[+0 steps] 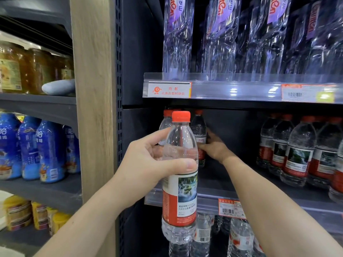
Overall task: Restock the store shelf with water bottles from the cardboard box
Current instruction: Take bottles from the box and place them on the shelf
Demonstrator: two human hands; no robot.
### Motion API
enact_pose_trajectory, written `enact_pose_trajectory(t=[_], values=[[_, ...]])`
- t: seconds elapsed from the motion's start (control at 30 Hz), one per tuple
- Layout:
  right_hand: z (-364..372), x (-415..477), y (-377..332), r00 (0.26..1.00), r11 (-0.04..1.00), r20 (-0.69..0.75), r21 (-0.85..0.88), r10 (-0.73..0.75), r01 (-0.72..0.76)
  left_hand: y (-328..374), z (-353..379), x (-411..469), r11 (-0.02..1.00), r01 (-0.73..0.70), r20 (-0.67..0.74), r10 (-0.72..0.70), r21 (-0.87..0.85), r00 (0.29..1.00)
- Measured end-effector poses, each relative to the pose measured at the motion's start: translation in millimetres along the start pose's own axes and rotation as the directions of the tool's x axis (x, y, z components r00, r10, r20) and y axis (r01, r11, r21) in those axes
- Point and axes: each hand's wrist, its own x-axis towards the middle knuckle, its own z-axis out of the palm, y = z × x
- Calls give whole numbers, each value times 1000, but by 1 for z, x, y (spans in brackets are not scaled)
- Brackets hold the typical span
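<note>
Two bottles stand on the shelf [232, 198] (gap beside them unfilled); right hand [213, 145] grips one bottle on the shelf [199, 134], left hand [148, 156] clasps the next bottle [179, 182].

We have one view only, worn on the head, facing forward and slightly down, close to the wooden upright post [92, 101]; shelves of bottles spread to both sides of it, within arm's reach.
</note>
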Motion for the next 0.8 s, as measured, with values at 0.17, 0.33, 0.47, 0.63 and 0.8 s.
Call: enact_pose_trajectory(t=[0.17, 0.33, 0.47, 0.63, 0.8], values=[[-2, 3, 4, 1000, 1000, 11, 6, 11, -12, 3, -4, 5, 1000, -12, 7, 12, 23, 1000], [-3, 11, 13, 1000, 1000, 12, 27, 9, -9, 2, -8, 7, 1000, -25, 5, 25, 1, 1000], [0, 7, 7, 1000, 1000, 14, 24, 10, -10, 3, -11, 10, 999, -32, -1, 32, -28, 1000], [1, -29, -12, 969, 966, -39, -81, 244, -247, 6, -4, 22, 1000, -7, 8, 7, 6, 1000], [-27, -113, -79, 977, 930, 2, 308, 212, -202, 2, 17, 41, 999, 11, 39, -12, 43, 999]])
